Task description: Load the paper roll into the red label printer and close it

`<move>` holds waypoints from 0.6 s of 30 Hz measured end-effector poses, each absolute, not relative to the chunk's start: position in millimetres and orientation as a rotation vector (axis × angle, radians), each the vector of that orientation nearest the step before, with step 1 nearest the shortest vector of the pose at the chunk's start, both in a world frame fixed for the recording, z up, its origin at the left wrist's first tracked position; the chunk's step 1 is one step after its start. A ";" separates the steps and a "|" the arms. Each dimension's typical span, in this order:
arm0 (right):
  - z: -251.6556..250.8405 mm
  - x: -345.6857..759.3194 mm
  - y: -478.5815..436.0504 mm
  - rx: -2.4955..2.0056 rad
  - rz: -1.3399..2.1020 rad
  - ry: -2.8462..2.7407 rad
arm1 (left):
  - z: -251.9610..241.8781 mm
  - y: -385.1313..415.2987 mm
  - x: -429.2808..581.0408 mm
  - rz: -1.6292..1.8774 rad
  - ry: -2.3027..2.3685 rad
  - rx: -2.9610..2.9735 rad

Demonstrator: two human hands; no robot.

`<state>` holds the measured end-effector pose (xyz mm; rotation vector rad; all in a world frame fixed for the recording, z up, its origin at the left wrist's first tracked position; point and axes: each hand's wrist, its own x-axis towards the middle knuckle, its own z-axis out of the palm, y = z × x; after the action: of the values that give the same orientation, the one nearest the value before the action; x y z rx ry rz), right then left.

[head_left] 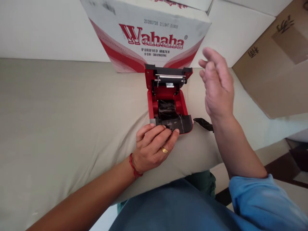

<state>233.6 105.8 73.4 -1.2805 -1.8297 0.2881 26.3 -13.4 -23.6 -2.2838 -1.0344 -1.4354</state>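
Observation:
A small red and black label printer (150, 106) sits on the beige padded surface with its lid (169, 77) tilted up and back. Inside the lid, a dark roller and a metal bar show. A shiny black roll (166, 108) lies in the red bay, and black film seems to run from it over the front edge. My left hand (154, 144) grips that front edge, fingertips pressing on the black front; its thumb is hidden. Raised to the right of the printer, my right hand (218, 85) is empty, its fingers loosely extended and apart from the printer.
A white and red water carton (154, 38) stands right behind the printer against a white wall. At the right is a brown cardboard box (271, 64) with black writing. A crumpled black strip (204, 124) lies beside the printer, near my right wrist.

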 end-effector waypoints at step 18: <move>48.2 242.4 32.3 -1.116 0.171 -2.254 | -28.2 -12.1 24.2 -1.463 -1.033 -2.361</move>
<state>242.4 32.3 48.2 -1.1164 -2.2539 0.1714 24.2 -12.1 -28.2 -2.3607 -1.0331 -1.4630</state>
